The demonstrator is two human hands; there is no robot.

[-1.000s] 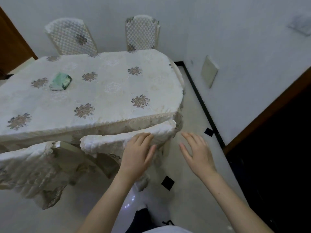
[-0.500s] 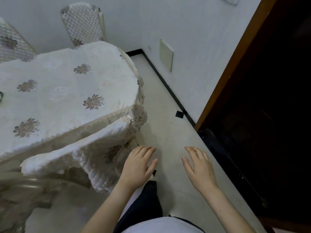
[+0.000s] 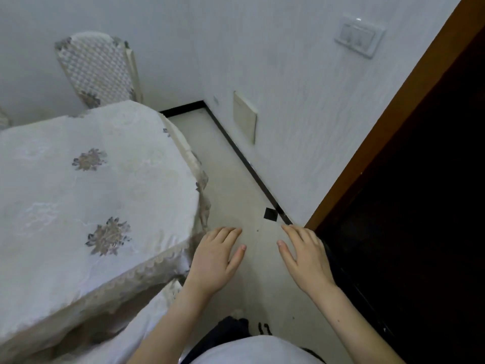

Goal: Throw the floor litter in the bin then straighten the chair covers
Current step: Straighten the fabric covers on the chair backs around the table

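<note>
My left hand (image 3: 215, 258) hovers palm down over the floor beside the table corner, fingers straight, holding nothing. My right hand (image 3: 307, 256) floats level with it a little to the right, also flat and empty. A near chair with a cream lace cover (image 3: 157, 308) sits tucked under the table, just left of my left forearm. A second chair with a quilted cover (image 3: 98, 72) stands upright at the table's far end against the wall. A small black square (image 3: 270, 214) lies on the floor by the skirting, beyond my fingertips. No bin is in view.
The table with a cream flowered cloth (image 3: 78, 193) fills the left. A white wall with a cream panel (image 3: 245, 116) and a switch plate (image 3: 359, 36) runs along the right. A brown door frame (image 3: 380, 127) edges a dark doorway. A pale floor strip (image 3: 231, 185) runs between table and wall.
My left hand has come off the near chair's cover, and both hands now hang over the floor. The view has swung right toward the doorway, and the near chair has slid mostly out of view.
</note>
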